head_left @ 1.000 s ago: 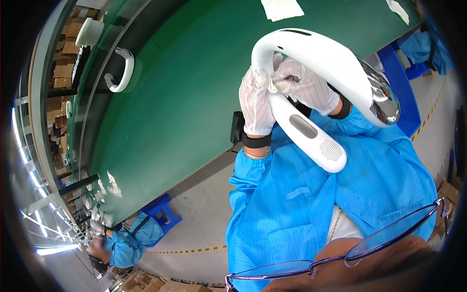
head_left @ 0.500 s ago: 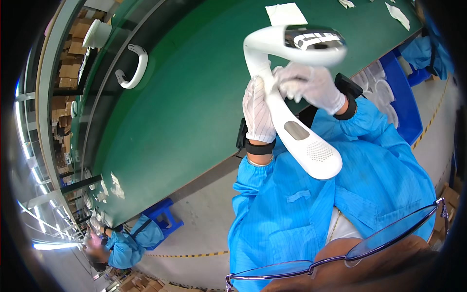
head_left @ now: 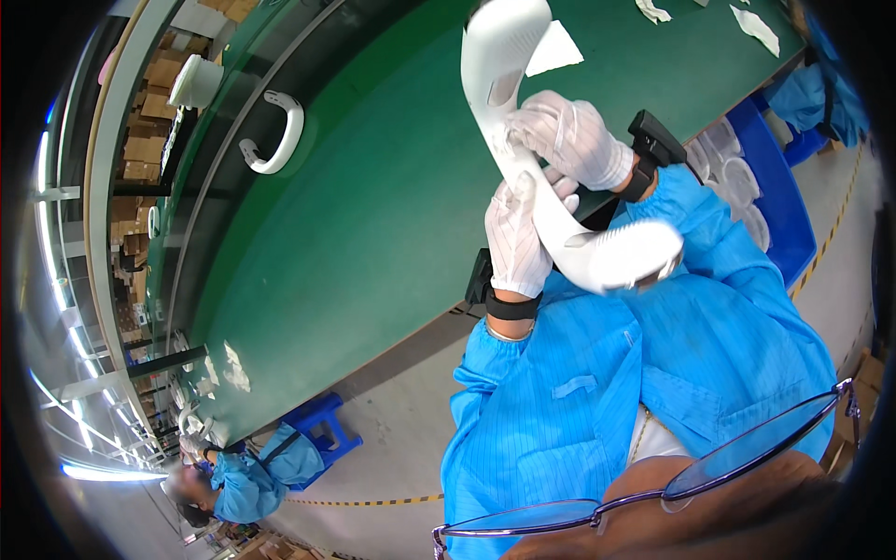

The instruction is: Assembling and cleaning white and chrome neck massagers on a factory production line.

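Note:
Held over the near edge of the green work table is a white plastic neck fan, with a long curved body. One end, with fine slots and an oval inset, points away from me; the other end, blurred by motion, hangs near my chest. My left hand, in a white glove, is closed round its middle from the left. My right hand, gloved too, grips the body from the right, just beyond the left, with fingers bent. The palms and some fingertips are hidden.
A white C-shaped neck fan lies on the green belt to the left. A folded white cloth is beyond my hands. A blue bin with clear plastic parts stands at right. A co-worker sits at lower left.
The neck fan has been turned end for end: its slotted end now points away and the other end toward my chest. My right hand has shifted left onto its body.

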Motion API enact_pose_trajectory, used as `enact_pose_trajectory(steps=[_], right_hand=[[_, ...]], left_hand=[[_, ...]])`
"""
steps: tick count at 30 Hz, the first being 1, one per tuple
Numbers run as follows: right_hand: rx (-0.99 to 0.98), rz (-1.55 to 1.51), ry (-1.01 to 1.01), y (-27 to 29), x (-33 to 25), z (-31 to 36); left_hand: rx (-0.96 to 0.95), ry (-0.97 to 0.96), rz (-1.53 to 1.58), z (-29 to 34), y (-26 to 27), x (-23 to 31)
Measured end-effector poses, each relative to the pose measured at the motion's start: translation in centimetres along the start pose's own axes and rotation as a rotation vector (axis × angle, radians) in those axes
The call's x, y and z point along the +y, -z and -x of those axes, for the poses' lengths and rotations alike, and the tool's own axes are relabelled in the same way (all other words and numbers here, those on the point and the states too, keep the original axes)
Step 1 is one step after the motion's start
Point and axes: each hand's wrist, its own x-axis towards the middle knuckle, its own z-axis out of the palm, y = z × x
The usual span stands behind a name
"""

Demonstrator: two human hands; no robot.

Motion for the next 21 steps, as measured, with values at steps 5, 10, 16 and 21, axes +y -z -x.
enact_pose_trajectory(steps=[5,10,16,21], right_hand=[[-0.224,-0.344,-0.147,-0.7,-0.8,2.5],[-0.182,-0.122,0.006,-0.1,-0.6,2.0],[-0.027,-0.125,0.115,0.8,0.0,0.3],[-0.091,-0.207,0.151,-0.2,-1.4,1.9]], left_hand=[[-0.193,-0.134,-0.325,-1.4,5.4,-2.5],[-0.514,0.128,0.385,-1.5,5.9,-4.5],[-0.237,-0.027,-0.208,-0.3,2.5,-1.2],[-0.13,0.008,-0.356,-0.3,3.4,-1.0]])
